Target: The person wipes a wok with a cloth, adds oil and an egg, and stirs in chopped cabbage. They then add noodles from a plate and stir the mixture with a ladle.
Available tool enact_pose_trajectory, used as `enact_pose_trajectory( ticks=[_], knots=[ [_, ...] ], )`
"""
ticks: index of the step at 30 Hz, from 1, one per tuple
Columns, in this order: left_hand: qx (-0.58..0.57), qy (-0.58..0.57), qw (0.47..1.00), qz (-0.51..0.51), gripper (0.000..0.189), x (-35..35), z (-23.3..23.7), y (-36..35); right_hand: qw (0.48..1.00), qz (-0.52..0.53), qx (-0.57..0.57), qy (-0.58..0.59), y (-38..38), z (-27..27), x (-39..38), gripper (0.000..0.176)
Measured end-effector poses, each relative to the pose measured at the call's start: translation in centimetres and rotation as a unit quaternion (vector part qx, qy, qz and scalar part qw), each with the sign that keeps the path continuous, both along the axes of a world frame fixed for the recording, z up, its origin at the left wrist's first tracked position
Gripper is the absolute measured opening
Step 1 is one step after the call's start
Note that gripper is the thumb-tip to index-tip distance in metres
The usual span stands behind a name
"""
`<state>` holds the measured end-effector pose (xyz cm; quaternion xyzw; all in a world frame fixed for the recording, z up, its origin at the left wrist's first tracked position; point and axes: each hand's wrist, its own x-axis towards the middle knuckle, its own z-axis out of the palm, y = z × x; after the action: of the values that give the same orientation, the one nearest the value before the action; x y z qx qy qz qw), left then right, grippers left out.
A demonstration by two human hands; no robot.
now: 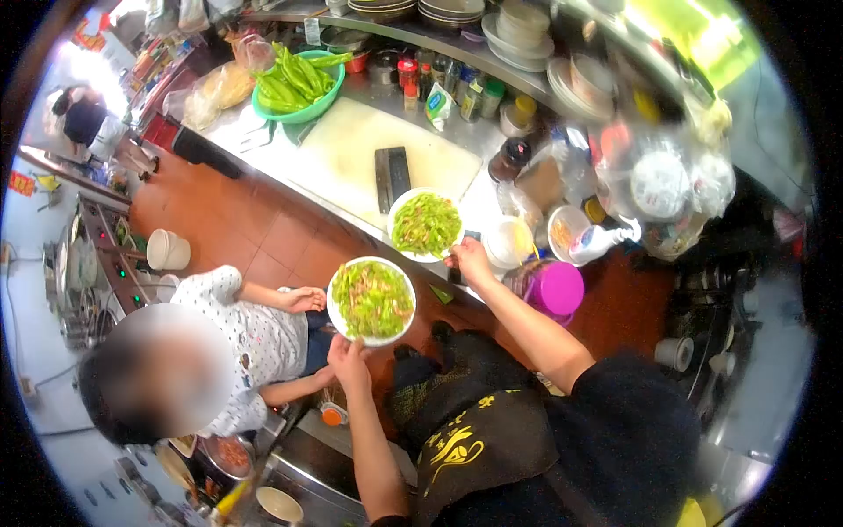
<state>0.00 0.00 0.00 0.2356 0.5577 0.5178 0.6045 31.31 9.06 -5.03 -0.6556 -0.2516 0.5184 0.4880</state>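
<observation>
My left hand (pixel 350 361) grips the lower rim of a white plate (pixel 332 309) heaped with a green stir-fry (pixel 373 299), which looks like sliced peppers with bits of meat. This plate is held out over the floor, close to another person's hand (pixel 305 299). A second white plate (pixel 457 202) of the same food (pixel 426 223) has my right hand (pixel 471 261) closed at its lower right rim, by the counter's front edge. Just beyond that plate, a dark cleaver (pixel 392 178) lies on the large white cutting board (pixel 338 158).
A person in a spotted white top (pixel 268 338) stands close on the left. On the counter are a teal basin (pixel 303 115) of green peppers, seasoning bottles (pixel 471 97), a purple-lidded jar (pixel 558 290) and a pump bottle (pixel 604 239). Another person (pixel 83 123) is far off at upper left.
</observation>
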Motion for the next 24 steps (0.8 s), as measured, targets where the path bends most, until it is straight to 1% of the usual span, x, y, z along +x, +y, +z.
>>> enact_pose_trajectory(
  ticks=[2, 3, 5, 6, 8, 9, 11, 13, 14, 17, 18, 21, 24],
  knots=[
    [-0.018, 0.004, 0.999, -0.043, 0.027, -0.5, -0.5, 2.7, 0.997, -0.074, -0.009, 0.034, -1.0, -1.3, 0.1, 0.019],
    [-0.09, -0.016, 0.995, -0.041, 0.026, 1.5, -0.8, 3.2, 0.992, -0.094, -0.085, 0.01, -3.0, -1.3, 2.1, 0.015],
    [-0.074, 0.023, 0.996, -0.048, 0.024, 0.0, -0.9, 11.7, 0.986, -0.139, -0.077, 0.044, 1.8, -3.4, -0.9, 0.007],
    [0.012, 0.028, 0.999, -0.045, 0.023, 1.7, -1.5, 22.0, 0.987, -0.154, -0.002, 0.052, 11.9, -2.9, 0.5, 0.007],
    [0.009, 0.031, 0.998, -0.063, 0.023, 2.7, -4.6, 27.5, 0.976, -0.209, -0.002, 0.061, 13.6, -3.6, 1.3, 0.007],
    [0.018, 0.034, 0.997, -0.069, 0.023, 2.7, -5.9, 31.4, 0.97, -0.232, 0.009, 0.07, 16.1, -3.6, 1.1, 0.007],
    [0.0, 0.03, 0.996, -0.087, 0.022, 3.1, -8.3, 34.6, 0.963, -0.262, -0.024, 0.061, 16.6, -4.5, 1.2, 0.008],
    [0.011, 0.04, 0.994, -0.105, 0.021, 3.5, -8.4, 39.8, 0.956, -0.284, -0.045, 0.055, 19.2, -7.0, 1.7, 0.009],
    [-0.009, 0.026, 0.994, -0.104, 0.019, 3.7, -9.3, 41.2, 0.951, -0.299, -0.037, 0.074, 19.3, -9.0, 2.3, 0.009],
    [-0.022, 0.045, 0.992, -0.117, 0.015, 4.3, -10.2, 44.4, 0.942, -0.325, -0.049, 0.067, 20.3, -8.2, 2.2, 0.008],
    [-0.031, 0.041, 0.991, -0.126, 0.011, 4.5, -10.0, 45.5, 0.945, -0.316, -0.049, 0.068, 20.8, -7.7, 2.3, 0.007],
    [-0.064, 0.051, 0.988, -0.132, 0.012, 5.2, -10.8, 46.7, 0.934, -0.339, -0.058, 0.094, 21.0, -8.5, 2.6, 0.006],
    [-0.075, 0.002, 0.987, -0.145, 0.013, 4.8, -12.5, 46.5, 0.935, -0.335, -0.06, 0.095, 20.1, -8.1, 1.9, 0.008]
  ],
)
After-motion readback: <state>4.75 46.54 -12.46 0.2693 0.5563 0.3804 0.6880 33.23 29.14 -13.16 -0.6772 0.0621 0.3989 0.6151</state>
